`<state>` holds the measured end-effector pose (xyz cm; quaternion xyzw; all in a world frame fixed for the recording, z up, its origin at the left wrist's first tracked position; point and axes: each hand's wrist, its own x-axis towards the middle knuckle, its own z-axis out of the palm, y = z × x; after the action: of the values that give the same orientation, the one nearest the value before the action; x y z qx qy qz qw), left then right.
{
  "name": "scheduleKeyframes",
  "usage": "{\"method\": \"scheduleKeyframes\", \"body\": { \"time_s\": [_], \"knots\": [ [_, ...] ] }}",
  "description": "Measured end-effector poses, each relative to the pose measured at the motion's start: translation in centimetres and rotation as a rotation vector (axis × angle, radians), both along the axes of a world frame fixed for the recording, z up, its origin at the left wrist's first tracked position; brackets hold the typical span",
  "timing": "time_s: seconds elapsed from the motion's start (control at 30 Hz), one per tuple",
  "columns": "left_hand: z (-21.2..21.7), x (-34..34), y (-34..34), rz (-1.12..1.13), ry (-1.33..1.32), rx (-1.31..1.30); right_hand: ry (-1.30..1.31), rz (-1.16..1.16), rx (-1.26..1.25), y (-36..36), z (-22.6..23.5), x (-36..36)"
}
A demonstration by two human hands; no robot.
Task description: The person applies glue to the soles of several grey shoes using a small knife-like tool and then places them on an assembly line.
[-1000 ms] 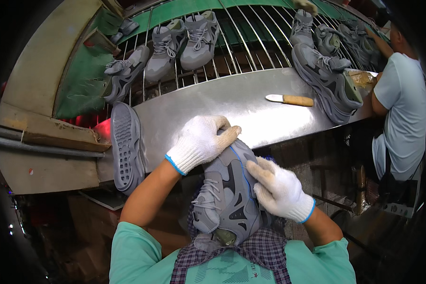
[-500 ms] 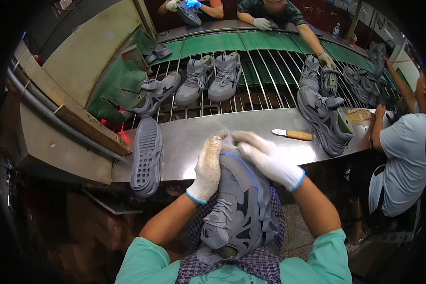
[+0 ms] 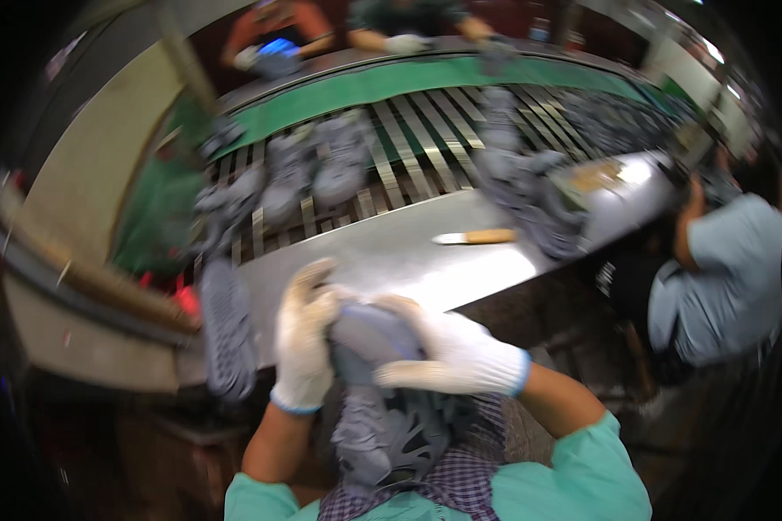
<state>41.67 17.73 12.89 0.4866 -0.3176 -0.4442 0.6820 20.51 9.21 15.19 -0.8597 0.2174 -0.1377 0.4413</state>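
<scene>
A grey sneaker (image 3: 375,434) stands on end in my lap, its laced front toward me and its other end up between my hands. The whole view is smeared by motion. My left hand (image 3: 307,326), in a white knit glove with a blue cuff, presses along the left side of the raised end, thumb side at the top. Round the right side of that end wraps my right hand (image 3: 450,349), gloved alike, its thumb lying across the shoe. A loose grey sole (image 3: 226,326) leans on the bench edge left of my left hand.
A knife (image 3: 473,236) with a wooden handle lies on the metal bench (image 3: 339,256). More sneakers (image 3: 534,195) rest at the bench's right and on the slatted conveyor (image 3: 408,143). Co-workers sit across and at the right (image 3: 725,269); a panel (image 3: 82,165) borders the left.
My view has swung, so the bench items appear further left. My right hand has come down from above the sneaker and closed round its raised end; my left hand stays at its side.
</scene>
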Motion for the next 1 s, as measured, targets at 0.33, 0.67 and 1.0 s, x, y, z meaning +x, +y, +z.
{"method": "scheduleKeyframes", "body": {
  "time_s": [0.33,0.67,1.0],
  "knots": [
    [-7.0,1.7,4.1,-0.191,0.485,0.049,-0.920,-0.018,-0.222,1.5,4.7,-1.6],
    [-1.0,2.3,1.9,-0.766,-1.054,0.524,-0.295,-0.256,0.640,4.3,-20.5,-6.1],
    [-1.0,-1.8,-0.5,-0.919,-1.221,0.427,0.393,0.126,-0.298,-2.3,-0.6,-1.7]
  ]
}}
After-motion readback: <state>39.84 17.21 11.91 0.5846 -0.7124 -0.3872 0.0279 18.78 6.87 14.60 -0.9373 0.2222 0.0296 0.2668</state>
